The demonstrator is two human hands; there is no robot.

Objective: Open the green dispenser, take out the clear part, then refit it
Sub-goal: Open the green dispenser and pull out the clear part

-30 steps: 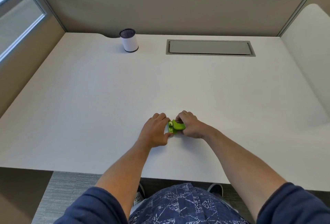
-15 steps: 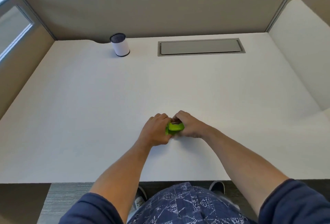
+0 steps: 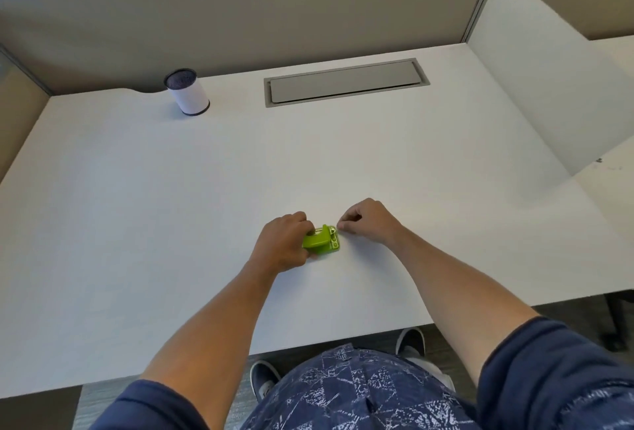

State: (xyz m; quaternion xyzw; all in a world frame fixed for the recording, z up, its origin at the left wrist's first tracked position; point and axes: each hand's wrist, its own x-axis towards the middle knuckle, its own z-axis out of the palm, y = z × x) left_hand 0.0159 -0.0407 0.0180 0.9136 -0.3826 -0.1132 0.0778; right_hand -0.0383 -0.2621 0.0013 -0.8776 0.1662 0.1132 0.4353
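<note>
The small green dispenser [image 3: 320, 241] lies on the white desk [image 3: 240, 172] near its front edge. My left hand [image 3: 283, 241] grips it from the left side. My right hand [image 3: 365, 220] is just right of it and apart from it, with thumb and forefinger pinched together near the dispenser's right end. Whether something clear sits in that pinch is too small to tell. The dispenser's right end shows an opened section with small inner parts.
A white cylindrical cup [image 3: 188, 93] with a dark rim stands at the back left. A grey cable flap [image 3: 344, 81] is set into the desk at the back. Cubicle walls enclose the desk, and a white side panel [image 3: 535, 86] rises on the right.
My right hand has let go of the dispenser and drawn back a little to the right, fingers pinched. The left hand keeps its hold. The camera has tilted.
</note>
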